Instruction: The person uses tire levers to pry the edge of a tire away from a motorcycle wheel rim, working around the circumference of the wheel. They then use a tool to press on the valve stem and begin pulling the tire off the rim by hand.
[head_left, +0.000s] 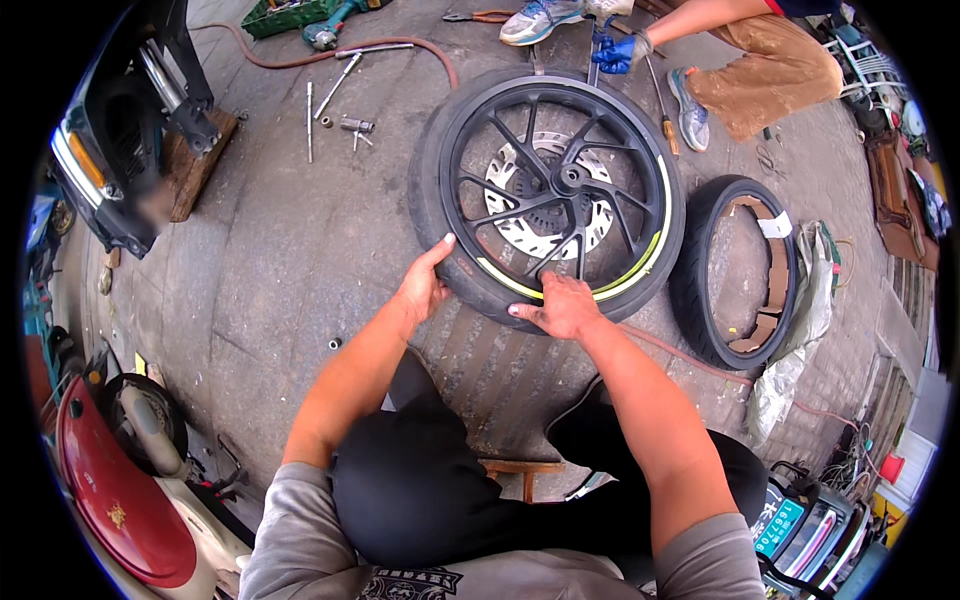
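Gripping wheel at near-left edge with left hand, at near edge with right hand. Located beside loose tire.

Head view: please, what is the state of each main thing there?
Spoked wheel: brake disc attached.
Mounted tire: around the spoked wheel, full seating unclear.
Second tire: lying without wheel, cardboard inside.
Left hand: holding the mounted tire's edge.
Right hand: on spoked wheel and mounted tire, grip unclear.
Co-worker's gloved hand: curled.
Reddish hose: lying curved on the floor.
Pliers: on the floor.
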